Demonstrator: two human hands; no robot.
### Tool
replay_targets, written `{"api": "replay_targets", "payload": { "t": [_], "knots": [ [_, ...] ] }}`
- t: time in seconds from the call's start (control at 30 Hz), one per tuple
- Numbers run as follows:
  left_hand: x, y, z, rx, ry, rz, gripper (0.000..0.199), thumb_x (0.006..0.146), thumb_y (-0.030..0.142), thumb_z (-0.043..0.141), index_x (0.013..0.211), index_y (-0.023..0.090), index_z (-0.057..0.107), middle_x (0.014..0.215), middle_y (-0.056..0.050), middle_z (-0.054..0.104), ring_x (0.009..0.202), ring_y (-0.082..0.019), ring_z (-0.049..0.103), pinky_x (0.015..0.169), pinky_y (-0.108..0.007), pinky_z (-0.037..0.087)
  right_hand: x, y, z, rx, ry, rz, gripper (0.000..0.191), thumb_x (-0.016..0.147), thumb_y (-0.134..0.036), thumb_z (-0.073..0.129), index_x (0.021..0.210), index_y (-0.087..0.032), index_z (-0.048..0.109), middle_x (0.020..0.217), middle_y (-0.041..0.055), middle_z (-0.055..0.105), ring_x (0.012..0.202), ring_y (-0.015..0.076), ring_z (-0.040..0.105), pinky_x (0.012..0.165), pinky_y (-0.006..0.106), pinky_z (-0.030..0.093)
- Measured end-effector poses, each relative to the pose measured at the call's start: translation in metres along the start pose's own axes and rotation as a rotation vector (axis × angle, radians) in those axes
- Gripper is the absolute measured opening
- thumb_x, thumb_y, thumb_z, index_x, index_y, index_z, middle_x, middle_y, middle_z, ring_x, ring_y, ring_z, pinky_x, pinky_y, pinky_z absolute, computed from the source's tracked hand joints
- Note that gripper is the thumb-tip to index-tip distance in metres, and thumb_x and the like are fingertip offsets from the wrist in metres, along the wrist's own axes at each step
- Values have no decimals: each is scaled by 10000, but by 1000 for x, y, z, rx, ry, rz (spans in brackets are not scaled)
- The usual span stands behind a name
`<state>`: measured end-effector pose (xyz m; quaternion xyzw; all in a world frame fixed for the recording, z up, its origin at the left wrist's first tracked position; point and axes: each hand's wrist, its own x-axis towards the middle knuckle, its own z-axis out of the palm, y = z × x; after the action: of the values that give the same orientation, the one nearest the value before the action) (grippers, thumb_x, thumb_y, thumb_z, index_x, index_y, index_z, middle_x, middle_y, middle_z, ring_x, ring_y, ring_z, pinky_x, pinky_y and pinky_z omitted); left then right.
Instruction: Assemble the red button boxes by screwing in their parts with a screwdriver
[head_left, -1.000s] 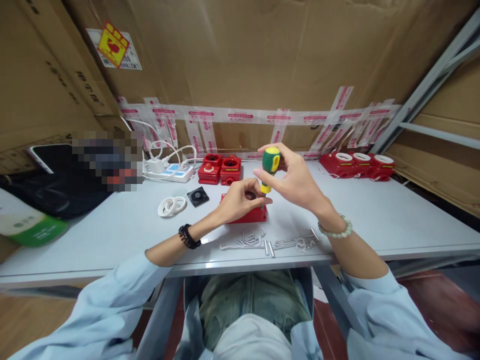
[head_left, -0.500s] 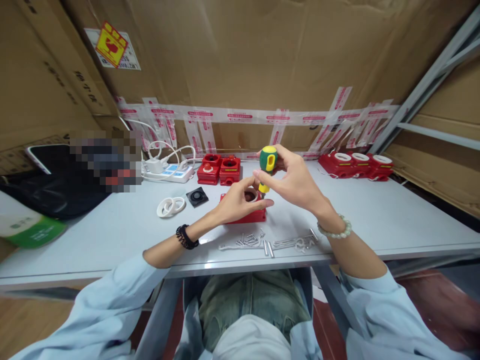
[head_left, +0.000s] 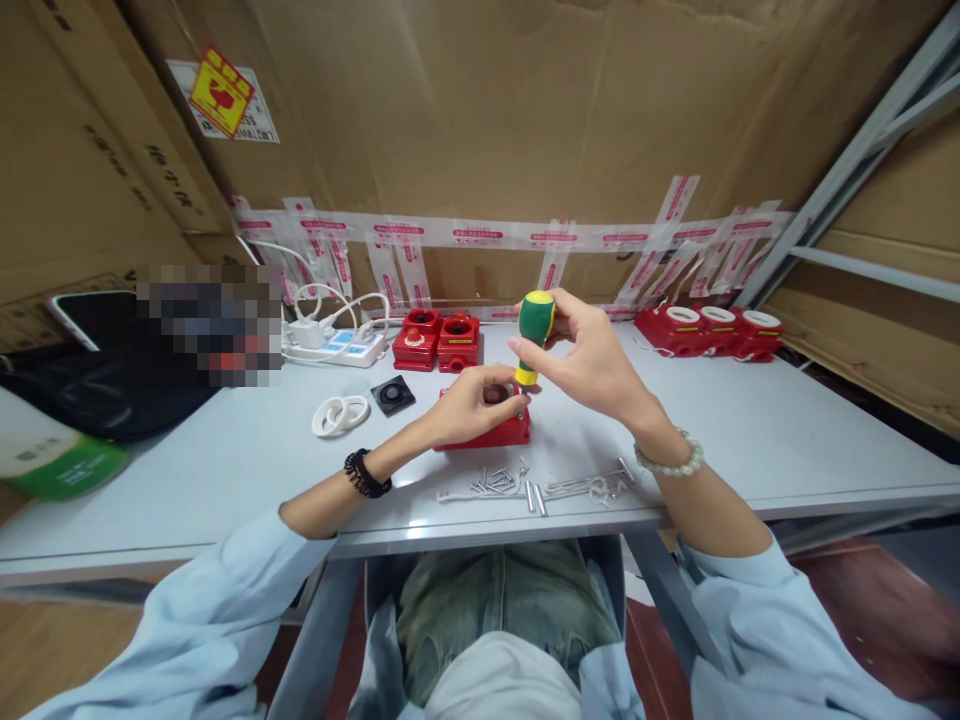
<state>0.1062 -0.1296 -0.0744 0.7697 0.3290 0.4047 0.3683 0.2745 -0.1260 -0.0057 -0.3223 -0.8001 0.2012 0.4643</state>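
A screwdriver [head_left: 536,318] with a green and yellow handle stands nearly upright in my right hand [head_left: 592,355], its tip down at the right corner of a red housing [head_left: 491,436]. My left hand [head_left: 472,405] lies over that housing, with thumb and forefinger closed about the screwdriver's shaft just above the corner. A round dark opening shows between the fingers; the left side of the housing is mostly covered by my hand. In front of it lie loose screws [head_left: 495,482] and two metal pins [head_left: 536,498].
White rings [head_left: 340,415] and a black square part [head_left: 393,395] lie to the left. Behind stand red housings [head_left: 436,342] and a power strip [head_left: 341,347] with cables. More red units with white rings [head_left: 709,332] are at the back right. Small hardware [head_left: 600,487] lies near the front edge.
My left thumb and forefinger have drawn in around the shaft, where the thumb was stretched out before. The screwdriver handle has turned in my right hand.
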Motion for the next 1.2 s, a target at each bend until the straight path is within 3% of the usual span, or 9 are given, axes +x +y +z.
{"api": "replay_targets", "payload": {
  "t": [0.2, 0.37, 0.43, 0.53, 0.63, 0.77, 0.87, 0.97, 1.2],
  "knots": [
    [2, -3, 5, -26, 139, -55, 300, 729, 353, 790, 721, 127, 593, 660, 12, 603, 544, -69, 471, 518, -200, 370, -1, -2, 0, 21, -45, -24, 161, 797, -266, 665, 885, -175, 565, 810, 17, 627, 731, 146, 586, 699, 327, 516],
    [-1, 1, 0, 39, 43, 13, 231, 820, 344, 702, 910, 134, 665, 848, -39, 671, 660, -104, 555, 592, -220, 435, -1, 0, -1, 3, -19, -18, 135, 797, -256, 660, 862, -183, 567, 797, 13, 621, 704, 142, 573, 683, 333, 517],
    [-1, 1, -1, 15, 14, 14, 207, 848, 334, 666, 883, 130, 674, 849, -51, 683, 681, -113, 579, 605, -223, 451, -1, 1, -2, 4, -6, -7, 150, 793, -260, 666, 880, -180, 573, 789, 11, 621, 691, 141, 571, 672, 332, 515],
    [0, -2, 1, -32, 88, -11, 227, 798, 328, 720, 771, 131, 612, 738, -22, 653, 613, -95, 549, 571, -215, 441, -1, 0, -1, 22, -14, -8, 189, 789, -271, 680, 912, -174, 575, 799, 14, 632, 704, 145, 586, 681, 333, 517],
    [0, -4, 2, -12, 130, -11, 264, 778, 346, 739, 781, 144, 569, 720, 1, 622, 586, -86, 523, 560, -218, 440, -2, 0, -1, 31, -35, -21, 178, 794, -269, 679, 899, -176, 570, 821, 19, 640, 737, 150, 602, 698, 329, 518],
    [-1, 0, -3, 236, 25, 83, 207, 828, 309, 650, 965, 154, 638, 882, -44, 652, 779, -164, 604, 710, -294, 506, -2, 0, -3, 11, -26, -17, 161, 803, -283, 673, 865, -177, 569, 794, 16, 631, 705, 143, 587, 684, 327, 510],
    [-2, 6, -9, 415, -75, 185, 125, 782, 221, 623, 891, 168, 652, 1031, -80, 650, 1016, -242, 597, 900, -377, 496, -2, 1, -3, 2, -9, -12, 168, 799, -289, 674, 863, -179, 563, 785, 13, 626, 695, 144, 578, 673, 327, 504],
    [-1, 10, -11, 489, -140, 191, 18, 748, 178, 592, 755, 167, 604, 1022, -89, 623, 990, -242, 591, 899, -379, 493, -1, 1, -3, 0, -4, -13, 156, 795, -271, 666, 854, -180, 553, 779, 9, 611, 695, 141, 569, 677, 327, 502],
    [0, 7, -11, 535, -173, 186, 53, 789, 188, 581, 799, 158, 624, 963, -90, 625, 939, -234, 589, 866, -365, 489, -2, 5, -1, -30, -40, 42, 214, 802, -245, 630, 992, -170, 567, 824, 18, 619, 707, 141, 565, 665, 320, 492]
  ]
}}
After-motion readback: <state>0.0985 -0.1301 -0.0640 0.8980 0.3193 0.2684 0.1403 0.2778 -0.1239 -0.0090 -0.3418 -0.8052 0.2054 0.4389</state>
